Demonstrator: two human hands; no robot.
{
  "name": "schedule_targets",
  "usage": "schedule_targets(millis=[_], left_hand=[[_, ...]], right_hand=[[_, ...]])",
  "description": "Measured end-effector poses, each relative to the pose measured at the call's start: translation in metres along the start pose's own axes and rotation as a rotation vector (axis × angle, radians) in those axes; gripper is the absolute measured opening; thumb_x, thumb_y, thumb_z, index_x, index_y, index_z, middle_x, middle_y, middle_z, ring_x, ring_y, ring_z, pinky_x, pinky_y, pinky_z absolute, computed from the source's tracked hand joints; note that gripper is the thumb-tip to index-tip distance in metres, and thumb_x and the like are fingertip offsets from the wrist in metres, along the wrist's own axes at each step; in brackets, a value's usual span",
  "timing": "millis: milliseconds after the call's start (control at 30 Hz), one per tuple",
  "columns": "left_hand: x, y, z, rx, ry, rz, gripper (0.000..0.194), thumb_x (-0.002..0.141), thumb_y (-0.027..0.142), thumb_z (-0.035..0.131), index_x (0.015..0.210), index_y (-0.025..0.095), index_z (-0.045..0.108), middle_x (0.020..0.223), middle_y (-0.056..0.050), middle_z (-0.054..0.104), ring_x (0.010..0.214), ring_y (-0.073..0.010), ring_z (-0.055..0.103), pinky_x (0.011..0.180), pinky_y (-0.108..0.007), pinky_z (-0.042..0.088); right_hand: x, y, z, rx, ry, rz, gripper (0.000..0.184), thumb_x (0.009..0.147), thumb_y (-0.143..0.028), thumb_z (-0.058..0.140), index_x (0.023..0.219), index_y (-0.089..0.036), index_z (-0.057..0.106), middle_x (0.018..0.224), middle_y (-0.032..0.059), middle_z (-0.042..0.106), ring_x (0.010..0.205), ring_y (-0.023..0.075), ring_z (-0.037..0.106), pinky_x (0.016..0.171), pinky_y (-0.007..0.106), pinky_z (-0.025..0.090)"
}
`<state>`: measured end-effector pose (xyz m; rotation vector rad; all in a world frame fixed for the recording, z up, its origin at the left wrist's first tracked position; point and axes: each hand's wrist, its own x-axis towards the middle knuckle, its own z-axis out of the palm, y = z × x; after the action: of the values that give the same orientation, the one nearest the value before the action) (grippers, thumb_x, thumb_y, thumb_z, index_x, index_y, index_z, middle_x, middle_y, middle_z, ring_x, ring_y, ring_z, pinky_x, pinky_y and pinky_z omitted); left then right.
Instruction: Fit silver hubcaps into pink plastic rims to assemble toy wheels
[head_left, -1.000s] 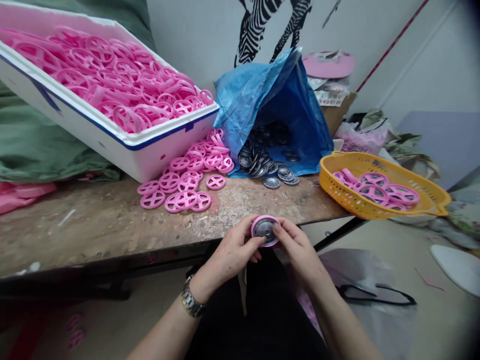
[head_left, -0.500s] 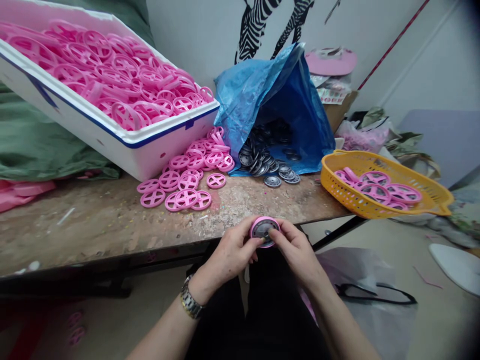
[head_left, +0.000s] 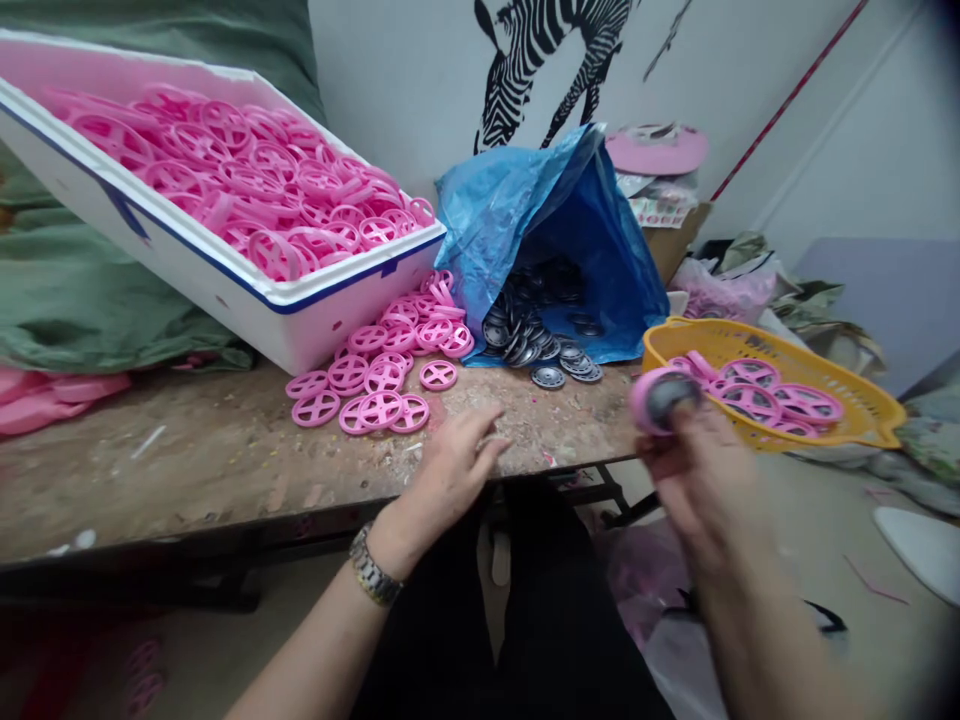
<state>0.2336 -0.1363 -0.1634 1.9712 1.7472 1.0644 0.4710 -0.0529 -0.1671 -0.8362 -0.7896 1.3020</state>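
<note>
My right hand (head_left: 705, 470), smeared by motion, grips a pink wheel with a grey disc (head_left: 664, 402) in it, close to the left rim of the yellow basket (head_left: 874, 415). Inside that basket lie several pink wheels with grey discs (head_left: 750, 402). Over the table's front edge is my left hand (head_left: 454, 465), empty, thumb and fingers apart. A little beyond it, loose pink spoked rings (head_left: 381, 408) lie on the wood. Grey discs (head_left: 548, 377) spill from the mouth of a blue plastic bag (head_left: 480, 210).
A white foam box (head_left: 300, 335) heaped with pink rings stands tilted at the left on the worn wooden table (head_left: 247, 460). Green cloth (head_left: 97, 290) is beside it. A cardboard box (head_left: 667, 245) and bags are behind the basket; a translucent bag (head_left: 645, 580) is below the table.
My hands have parted. The right one has carried the pink wheel with the grey disc rightward to the basket; the left has let go and moved slightly left, its fingers opening.
</note>
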Motion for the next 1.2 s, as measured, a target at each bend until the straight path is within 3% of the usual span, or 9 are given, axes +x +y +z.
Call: schedule_targets(millis=[67, 167, 267, 333, 433, 633, 767, 1033, 1200], left_hand=[[0.012, -0.016, -0.011, 0.241, 0.092, 0.034, 0.029, 0.096, 0.026, 0.052, 0.122, 0.015, 0.061, 0.116, -0.014, 0.065, 0.110, -0.0270, 0.057, 0.100, -0.045, 0.046], [0.029, -0.038, -0.022, 0.582, 0.056, -0.002, 0.027, 0.094, 0.020, 0.051, 0.117, 0.013, 0.063, 0.119, -0.017, 0.062, 0.114, -0.0308, 0.052, 0.102, -0.045, 0.043], [0.042, -0.052, -0.026, 0.792, -0.005, -0.095, 0.030, 0.095, 0.026, 0.051, 0.120, 0.015, 0.061, 0.120, -0.018, 0.060, 0.114, -0.0343, 0.051, 0.092, -0.045, 0.046], [0.048, -0.057, -0.025, 0.849, -0.022, -0.135, 0.036, 0.095, 0.034, 0.052, 0.126, 0.015, 0.058, 0.121, -0.019, 0.060, 0.114, -0.0356, 0.051, 0.090, -0.044, 0.046], [0.056, -0.061, -0.022, 0.871, -0.022, -0.173, 0.046, 0.095, 0.044, 0.052, 0.130, 0.014, 0.054, 0.118, -0.019, 0.062, 0.115, -0.0352, 0.052, 0.092, -0.043, 0.044], [0.065, -0.071, -0.018, 0.889, 0.002, -0.206, 0.044, 0.096, 0.049, 0.048, 0.122, 0.015, 0.058, 0.117, -0.019, 0.065, 0.112, -0.0357, 0.055, 0.097, -0.050, 0.038], [0.065, -0.077, -0.016, 0.873, 0.000, -0.170, 0.037, 0.098, 0.043, 0.045, 0.120, 0.017, 0.059, 0.120, -0.018, 0.064, 0.115, -0.0332, 0.054, 0.100, -0.050, 0.035], [0.064, -0.079, -0.012, 0.815, -0.026, -0.098, 0.030, 0.098, 0.038, 0.050, 0.113, 0.018, 0.065, 0.116, -0.016, 0.065, 0.114, -0.0322, 0.053, 0.102, -0.052, 0.035], [0.055, -0.062, -0.012, 0.690, -0.172, 0.071, 0.020, 0.097, 0.030, 0.052, 0.105, 0.019, 0.067, 0.115, -0.012, 0.065, 0.114, -0.0274, 0.054, 0.106, -0.046, 0.035]], right_hand=[[0.024, -0.028, -0.013, 0.127, 0.068, -0.119, 0.019, 0.083, -0.043, 0.072, 0.092, -0.026, 0.073, 0.107, 0.0017, 0.071, 0.080, 0.0115, 0.063, 0.058, 0.024, 0.045], [0.038, -0.048, -0.026, 0.143, 0.110, -0.178, 0.042, 0.096, -0.054, 0.046, 0.089, -0.025, 0.075, 0.129, 0.0080, 0.066, 0.107, 0.0194, 0.064, 0.071, 0.035, 0.050], [0.027, -0.029, -0.021, 0.070, 0.016, -0.054, 0.046, 0.088, -0.066, 0.054, 0.098, -0.026, 0.074, 0.128, 0.0092, 0.066, 0.113, 0.0231, 0.063, 0.077, 0.037, 0.054], [0.016, -0.003, -0.011, -0.052, -0.075, 0.071, 0.039, 0.079, -0.059, 0.070, 0.102, -0.027, 0.072, 0.115, 0.0075, 0.071, 0.108, 0.0236, 0.065, 0.077, 0.036, 0.055], [0.012, 0.032, 0.004, -0.401, -0.266, 0.078, 0.038, 0.078, -0.051, 0.073, 0.104, -0.023, 0.071, 0.105, 0.0084, 0.074, 0.103, 0.0259, 0.067, 0.079, 0.038, 0.054], [0.055, 0.059, 0.024, -1.158, -0.459, -0.507, 0.028, 0.090, -0.031, 0.055, 0.107, -0.019, 0.072, 0.112, 0.0121, 0.074, 0.107, 0.0287, 0.064, 0.098, 0.046, 0.046], [0.077, 0.067, 0.034, -1.469, -0.523, -0.694, 0.032, 0.091, -0.026, 0.056, 0.119, -0.016, 0.069, 0.123, 0.0139, 0.070, 0.114, 0.0305, 0.059, 0.099, 0.044, 0.044], [0.088, 0.079, 0.042, -1.725, -0.540, -0.720, 0.025, 0.096, -0.035, 0.055, 0.104, -0.020, 0.073, 0.108, 0.0118, 0.075, 0.101, 0.0307, 0.059, 0.082, 0.039, 0.044], [0.083, 0.075, 0.034, -1.717, -0.542, -0.766, 0.027, 0.099, -0.028, 0.049, 0.105, -0.020, 0.073, 0.104, 0.0111, 0.076, 0.098, 0.0280, 0.061, 0.080, 0.036, 0.042]])
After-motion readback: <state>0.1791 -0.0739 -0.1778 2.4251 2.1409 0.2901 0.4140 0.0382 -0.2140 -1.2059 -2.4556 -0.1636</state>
